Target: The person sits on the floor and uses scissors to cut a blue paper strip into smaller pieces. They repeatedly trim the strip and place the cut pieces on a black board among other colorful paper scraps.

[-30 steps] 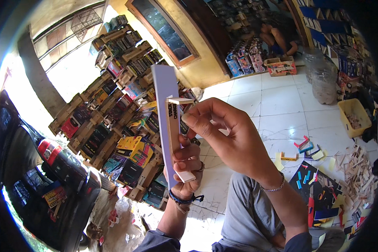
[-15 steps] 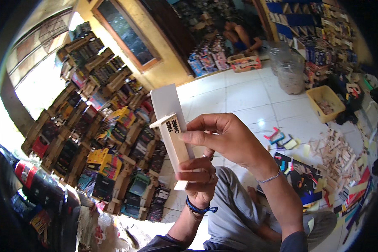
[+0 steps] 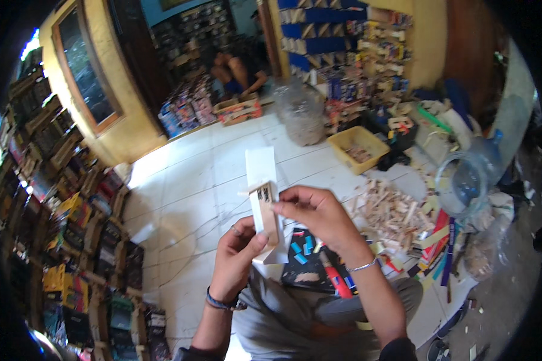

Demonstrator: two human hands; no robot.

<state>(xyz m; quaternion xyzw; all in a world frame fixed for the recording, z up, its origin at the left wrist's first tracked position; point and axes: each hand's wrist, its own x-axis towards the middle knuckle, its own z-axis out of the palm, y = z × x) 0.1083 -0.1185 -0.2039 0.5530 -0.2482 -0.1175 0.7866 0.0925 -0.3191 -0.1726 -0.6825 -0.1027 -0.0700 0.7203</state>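
In front of my chest I hold a small pale wooden block point(image 3: 267, 222) with black lettering near its upper end. A flat white panel point(image 3: 260, 165) sits behind it and sticks up past its top. My left hand point(image 3: 233, 260) grips the lower part, thumb across the front. At the upper right edge, my right hand point(image 3: 321, 218) pinches the piece between thumb and fingers. Below my hands, a dark board point(image 3: 295, 275) on the floor bears small blue pieces, with a red-handled tool point(image 3: 336, 274) on it.
A heap of wooden offcuts point(image 3: 391, 213) and a yellow tub point(image 3: 356, 141) lie to the right. Coloured strips point(image 3: 445, 253) are beside a clear plastic container point(image 3: 464, 183). Stacked racks of packages point(image 3: 72, 283) line the left. Another person point(image 3: 241, 72) sits in the doorway beyond.
The view has swung to the right. The wooden piece and white panel now stand more upright and appear lower. My left hand has shifted from fingers across the front to thumb in front.
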